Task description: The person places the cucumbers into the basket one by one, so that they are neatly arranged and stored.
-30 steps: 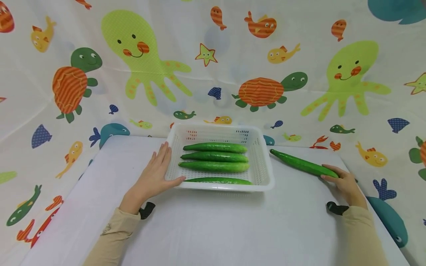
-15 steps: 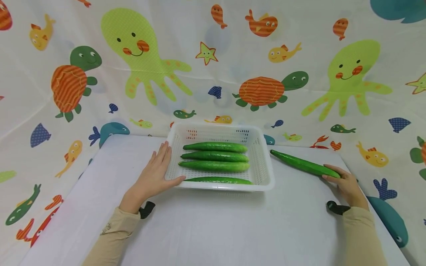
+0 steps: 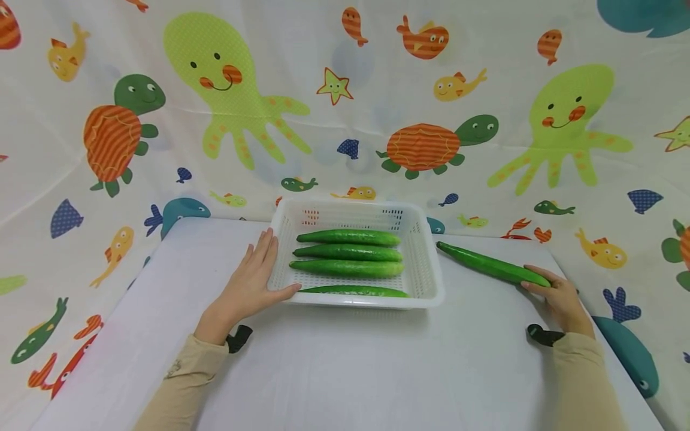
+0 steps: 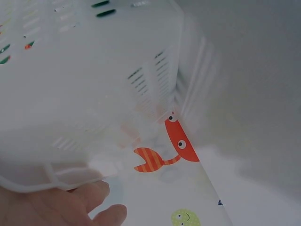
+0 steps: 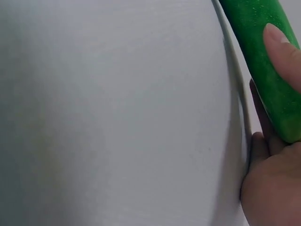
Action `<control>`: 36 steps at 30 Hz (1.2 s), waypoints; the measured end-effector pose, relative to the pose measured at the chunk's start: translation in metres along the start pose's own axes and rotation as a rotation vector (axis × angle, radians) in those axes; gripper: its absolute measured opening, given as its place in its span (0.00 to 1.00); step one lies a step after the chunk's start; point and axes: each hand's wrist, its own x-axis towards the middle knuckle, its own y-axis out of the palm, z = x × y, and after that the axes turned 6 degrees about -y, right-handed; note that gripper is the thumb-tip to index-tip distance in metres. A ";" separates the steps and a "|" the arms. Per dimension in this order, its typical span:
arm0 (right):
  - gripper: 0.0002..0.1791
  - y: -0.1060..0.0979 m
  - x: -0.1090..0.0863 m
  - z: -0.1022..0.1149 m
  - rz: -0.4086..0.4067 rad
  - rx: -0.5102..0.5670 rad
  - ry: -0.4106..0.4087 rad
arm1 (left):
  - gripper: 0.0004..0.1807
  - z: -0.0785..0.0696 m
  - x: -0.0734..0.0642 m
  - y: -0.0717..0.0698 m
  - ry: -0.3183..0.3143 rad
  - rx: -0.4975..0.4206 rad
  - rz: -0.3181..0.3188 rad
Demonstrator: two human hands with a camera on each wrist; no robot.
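A white plastic basket (image 3: 415, 302) with perforated walls stands at the back middle of the table. Inside it several green cucumbers (image 3: 347, 268) lie side by side, the front one partly hidden behind the near rim. My left hand (image 3: 249, 280) rests against the basket's left side with straight fingers, its thumb at the front left corner; in the left wrist view those fingers touch the rim. To the right of the basket another cucumber (image 3: 480, 262) slants across the table. My right hand (image 3: 560, 299) grips its near end, thumb (image 5: 284, 56) on one side and fingers on the other.
White cloth covers the table (image 3: 366, 365). Behind and beside it hangs a curtain (image 3: 345, 131) printed with sea animals. Each wrist carries a black strap (image 3: 239, 339) near the beige sleeve.
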 end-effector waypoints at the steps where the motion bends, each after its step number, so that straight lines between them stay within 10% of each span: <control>1: 0.45 0.000 0.000 0.001 0.001 -0.014 -0.005 | 0.62 0.000 0.000 0.000 0.001 -0.001 0.000; 12: 0.37 -0.005 -0.014 0.037 -0.065 -0.252 -0.208 | 0.63 0.001 0.000 0.000 -0.006 -0.005 0.016; 28: 0.33 0.007 -0.037 0.128 -0.164 -0.219 -0.431 | 0.63 0.000 -0.001 -0.001 -0.006 -0.016 0.020; 36: 0.28 0.044 -0.049 0.173 -0.074 0.200 -0.616 | 0.64 0.000 0.000 -0.001 -0.006 -0.013 0.026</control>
